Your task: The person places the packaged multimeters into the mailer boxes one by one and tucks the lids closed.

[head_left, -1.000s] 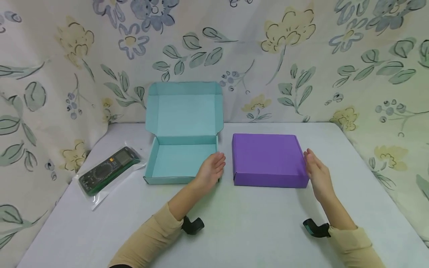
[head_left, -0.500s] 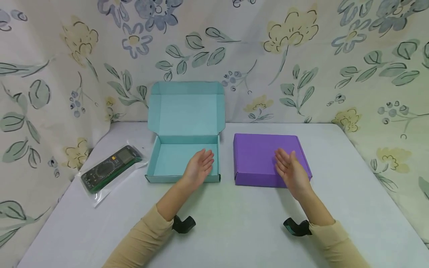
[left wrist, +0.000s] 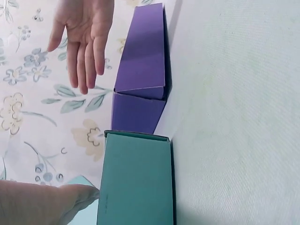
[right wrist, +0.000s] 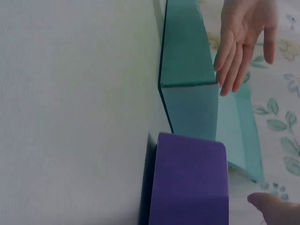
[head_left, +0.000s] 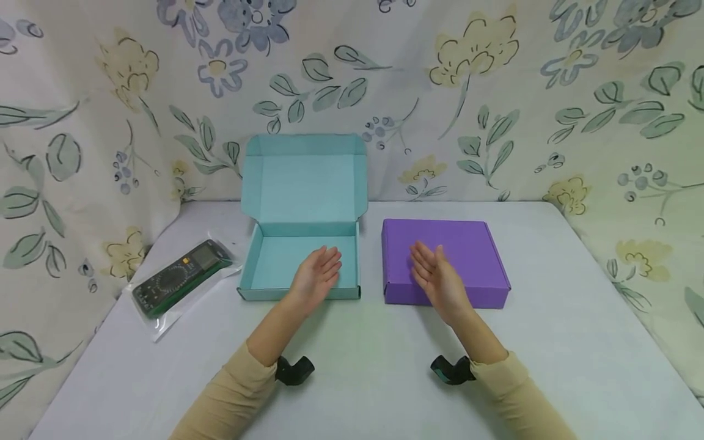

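Note:
My left hand [head_left: 315,278] is held over the front of the teal box [head_left: 275,260], fingers straight and palm turned inward, holding nothing. The teal box has its lid [head_left: 305,186] raised at the back, and its visible inside is bare. My right hand [head_left: 442,284] hovers above the front of the closed purple box [head_left: 481,256], its fingers straight too and nothing in it. In the left wrist view the right hand [left wrist: 86,40] appears above the table, apart from the purple box [left wrist: 140,56]. The right wrist view shows the left hand [right wrist: 243,42] beside the teal box [right wrist: 187,47].
A black and green multimeter [head_left: 181,278] in a clear plastic bag lies at the left of the white table [head_left: 374,379]. Floral cloth [head_left: 407,91] hangs behind and along the sides. A small black wrist camera [head_left: 294,371] sits at each cuff.
My right hand has moved left, from beside the purple box's right edge to above its front. The left hand has shifted slightly left over the teal box. The boxes stay put.

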Tool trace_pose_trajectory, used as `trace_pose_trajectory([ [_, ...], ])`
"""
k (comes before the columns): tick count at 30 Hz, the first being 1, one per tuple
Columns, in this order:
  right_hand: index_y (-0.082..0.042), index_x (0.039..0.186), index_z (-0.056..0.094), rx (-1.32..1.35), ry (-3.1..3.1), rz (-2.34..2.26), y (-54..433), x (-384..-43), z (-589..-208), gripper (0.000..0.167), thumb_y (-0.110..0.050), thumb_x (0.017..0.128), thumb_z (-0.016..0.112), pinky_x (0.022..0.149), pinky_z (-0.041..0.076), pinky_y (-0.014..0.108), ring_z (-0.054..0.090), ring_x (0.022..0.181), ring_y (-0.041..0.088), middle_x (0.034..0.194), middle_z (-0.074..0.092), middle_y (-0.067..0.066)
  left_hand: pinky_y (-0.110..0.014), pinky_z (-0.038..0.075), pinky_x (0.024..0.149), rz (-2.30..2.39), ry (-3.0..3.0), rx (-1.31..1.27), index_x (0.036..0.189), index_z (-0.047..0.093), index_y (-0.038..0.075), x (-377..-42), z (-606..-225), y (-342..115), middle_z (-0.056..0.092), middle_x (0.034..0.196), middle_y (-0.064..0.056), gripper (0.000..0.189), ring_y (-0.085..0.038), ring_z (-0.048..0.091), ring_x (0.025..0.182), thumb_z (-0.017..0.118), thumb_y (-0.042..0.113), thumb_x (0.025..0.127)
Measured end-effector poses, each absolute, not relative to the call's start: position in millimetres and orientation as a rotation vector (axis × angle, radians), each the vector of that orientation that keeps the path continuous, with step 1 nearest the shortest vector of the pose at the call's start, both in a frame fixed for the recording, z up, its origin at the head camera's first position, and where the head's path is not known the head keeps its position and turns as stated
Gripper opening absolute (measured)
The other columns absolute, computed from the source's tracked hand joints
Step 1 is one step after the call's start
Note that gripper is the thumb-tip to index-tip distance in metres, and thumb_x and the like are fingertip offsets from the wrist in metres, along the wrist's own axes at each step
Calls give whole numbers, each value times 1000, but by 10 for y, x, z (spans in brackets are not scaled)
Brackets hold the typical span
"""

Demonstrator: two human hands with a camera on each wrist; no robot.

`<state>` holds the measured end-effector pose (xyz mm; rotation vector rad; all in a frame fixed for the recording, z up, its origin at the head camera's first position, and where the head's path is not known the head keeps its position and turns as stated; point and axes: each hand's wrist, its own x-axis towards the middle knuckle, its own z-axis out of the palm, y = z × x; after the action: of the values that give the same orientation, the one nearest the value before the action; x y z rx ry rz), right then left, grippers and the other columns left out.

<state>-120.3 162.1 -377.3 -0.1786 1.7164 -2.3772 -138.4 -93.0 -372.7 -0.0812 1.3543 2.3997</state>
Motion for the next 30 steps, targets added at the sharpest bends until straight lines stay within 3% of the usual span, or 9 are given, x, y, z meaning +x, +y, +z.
trace_pose_trajectory([
  [22, 9, 151, 16, -186, 1736, -2275, 949, -1243, -4016, 71, -46, 106, 17, 118, 16, 44, 16, 145, 35, 157, 17, 25, -38, 7, 120, 2475, 1311, -121, 152, 4, -7, -1351, -3711, -1330, 3, 160, -22, 59, -33, 3, 148, 21, 27, 107],
  [30, 9, 151, 11, -35, 1777, -2257, 744, -1292, -4078, 58, -30, 109, 20, 118, 12, 46, 8, 147, 34, 159, 9, 23, -35, 6, 120, 2484, 1305, -125, 153, -1, -4, -1323, -3687, -1602, -2, 161, -20, 60, -31, 0, 148, 18, 30, 108],
])
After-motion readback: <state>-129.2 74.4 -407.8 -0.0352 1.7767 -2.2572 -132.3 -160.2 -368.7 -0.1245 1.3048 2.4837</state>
